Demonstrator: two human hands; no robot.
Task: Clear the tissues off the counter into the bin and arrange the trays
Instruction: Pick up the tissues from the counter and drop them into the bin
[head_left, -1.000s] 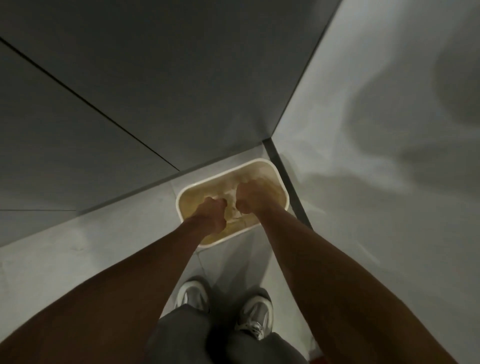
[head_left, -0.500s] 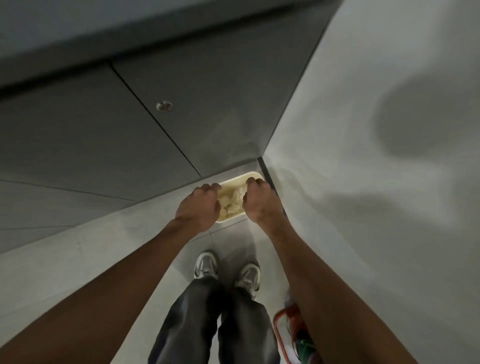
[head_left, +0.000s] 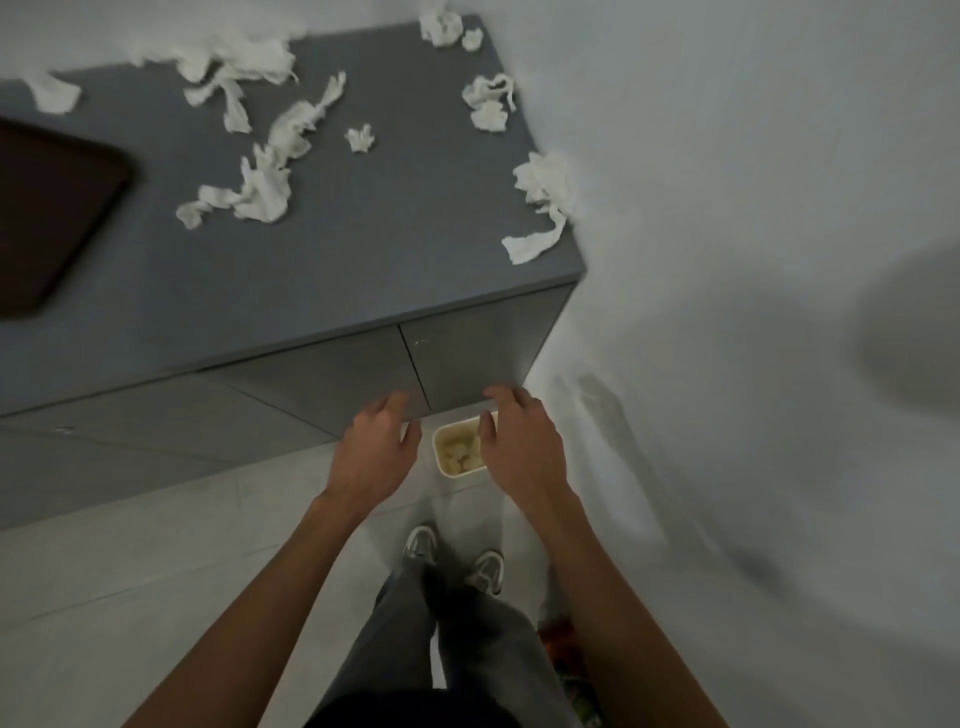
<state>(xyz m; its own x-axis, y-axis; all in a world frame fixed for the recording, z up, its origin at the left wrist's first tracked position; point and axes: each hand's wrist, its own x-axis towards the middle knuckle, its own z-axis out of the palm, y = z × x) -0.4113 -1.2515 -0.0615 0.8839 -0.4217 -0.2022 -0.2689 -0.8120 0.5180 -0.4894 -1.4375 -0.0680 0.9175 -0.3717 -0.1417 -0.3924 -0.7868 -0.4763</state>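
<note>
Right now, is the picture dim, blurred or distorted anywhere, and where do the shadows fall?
Head view: dim, flat light with no glare. Head view: the tissues on the counter look soft and slightly blurred. Head view: the tray is cut off at the left edge. Head view: a broad dark shadow lies on the wall at the right.

You are wearing one camera on your head. It is looking forward and steeply down. You are seeing the counter (head_left: 389, 234) from above, your left hand (head_left: 374, 457) and right hand (head_left: 522, 449) close in front, and the bin (head_left: 438, 460) far down by your shoes (head_left: 421, 543).
</note>
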